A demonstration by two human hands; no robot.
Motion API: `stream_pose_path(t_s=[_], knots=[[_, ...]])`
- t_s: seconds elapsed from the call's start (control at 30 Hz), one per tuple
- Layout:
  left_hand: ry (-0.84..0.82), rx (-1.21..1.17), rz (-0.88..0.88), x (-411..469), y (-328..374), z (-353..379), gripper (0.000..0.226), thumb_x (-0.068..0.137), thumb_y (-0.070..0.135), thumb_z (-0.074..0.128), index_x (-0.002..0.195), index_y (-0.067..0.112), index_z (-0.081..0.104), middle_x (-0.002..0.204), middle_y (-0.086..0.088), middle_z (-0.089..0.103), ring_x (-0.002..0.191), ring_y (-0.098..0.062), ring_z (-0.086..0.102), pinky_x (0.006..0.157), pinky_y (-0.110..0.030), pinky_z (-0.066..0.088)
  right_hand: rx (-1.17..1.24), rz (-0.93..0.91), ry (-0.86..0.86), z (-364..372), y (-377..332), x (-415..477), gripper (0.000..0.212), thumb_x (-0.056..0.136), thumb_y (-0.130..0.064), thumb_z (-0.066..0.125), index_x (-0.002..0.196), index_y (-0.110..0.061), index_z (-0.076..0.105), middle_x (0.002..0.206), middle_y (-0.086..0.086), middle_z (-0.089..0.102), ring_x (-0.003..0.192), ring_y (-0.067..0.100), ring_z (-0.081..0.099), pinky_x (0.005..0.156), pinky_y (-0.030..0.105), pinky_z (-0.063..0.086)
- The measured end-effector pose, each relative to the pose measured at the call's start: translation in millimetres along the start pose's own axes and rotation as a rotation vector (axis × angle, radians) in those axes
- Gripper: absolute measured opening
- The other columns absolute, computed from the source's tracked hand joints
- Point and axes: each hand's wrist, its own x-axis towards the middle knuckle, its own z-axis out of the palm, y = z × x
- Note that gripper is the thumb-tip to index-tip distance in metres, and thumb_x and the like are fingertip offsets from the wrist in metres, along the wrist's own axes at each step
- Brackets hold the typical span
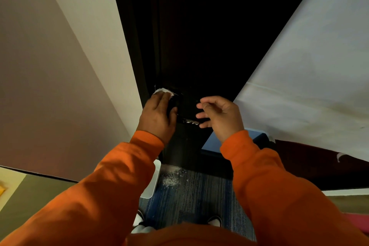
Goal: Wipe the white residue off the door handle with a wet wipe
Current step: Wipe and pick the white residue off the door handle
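Left hand (157, 115) presses wet wipe (163, 92) flat against the dark door (199, 46) edge. Right hand (218, 115) loosely curled, empty, beside door handle (189, 121); handle shape indistinct in shadow.

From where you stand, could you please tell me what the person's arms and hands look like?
Both arms wear long, loose bright orange sleeves with ribbed cuffs at the wrists. The left hand and right hand are bare: no gloves, and no rings or watch visible.
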Motion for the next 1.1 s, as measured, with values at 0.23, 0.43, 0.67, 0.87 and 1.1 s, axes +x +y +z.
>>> stream_pose_path(t_s=[0.23, 0.43, 0.67, 0.87, 1.1], knots=[[0.035, 0.075, 0.22, 10.6, -2.0, -3.9, 0.038, 0.092, 0.024, 0.057, 0.121, 0.001, 0.063, 0.119, -0.019, 0.062, 0.111, -0.035, 0.058, 0.097, -0.038, 0.047, -0.001, -0.01, 0.008, -0.7, -0.3, 0.2, 0.016, 0.098, -0.011, 0.055, 0.109, -0.015, 0.067, 0.101, 0.003, 0.073, 0.082, 0.017, 0.073, 0.061, 0.034, 0.061], [-0.023, 0.181, 0.405, 21.8, -9.3, -9.4, 0.038, 0.094, 0.022, 0.048, 0.12, 0.001, 0.063, 0.118, -0.019, 0.063, 0.11, -0.036, 0.06, 0.099, -0.042, 0.048, -0.006, -0.011, 0.012, -0.1, 1.1, 0.6, 0.017, 0.098, -0.012, 0.056, 0.111, -0.015, 0.066, 0.102, 0.002, 0.073, 0.084, 0.018, 0.073, 0.062, 0.035, 0.061], [-0.124, 0.347, 0.576, 24.3, 2.1, -6.3, 0.04, 0.092, 0.026, 0.048, 0.122, 0.005, 0.064, 0.122, -0.013, 0.061, 0.115, -0.035, 0.056, 0.096, -0.05, 0.047, -0.002, -0.01, 0.015, -0.2, 0.9, 0.4, 0.018, 0.098, -0.012, 0.055, 0.113, -0.012, 0.066, 0.103, 0.003, 0.073, 0.084, 0.019, 0.073, 0.062, 0.034, 0.061], [-0.103, 0.219, 0.612, 29.3, -0.8, -9.2, 0.034, 0.094, 0.023, 0.05, 0.118, 0.007, 0.066, 0.118, -0.011, 0.064, 0.114, -0.029, 0.057, 0.101, -0.042, 0.046, 0.009, -0.002, 0.007, -2.2, 0.3, 0.2, 0.018, 0.099, -0.011, 0.054, 0.114, -0.012, 0.066, 0.104, 0.004, 0.072, 0.084, 0.019, 0.073, 0.063, 0.035, 0.061], [0.147, -0.419, -0.244, 6.0, 20.1, -2.2, 0.023, 0.094, 0.01, 0.056, 0.112, 0.005, 0.07, 0.122, -0.01, 0.06, 0.108, -0.01, 0.053, 0.092, -0.006, 0.039, 0.017, 0.025, 0.022, -1.0, 0.2, 2.5, 0.018, 0.099, -0.011, 0.055, 0.112, -0.012, 0.067, 0.102, 0.003, 0.073, 0.082, 0.018, 0.073, 0.063, 0.036, 0.062]])
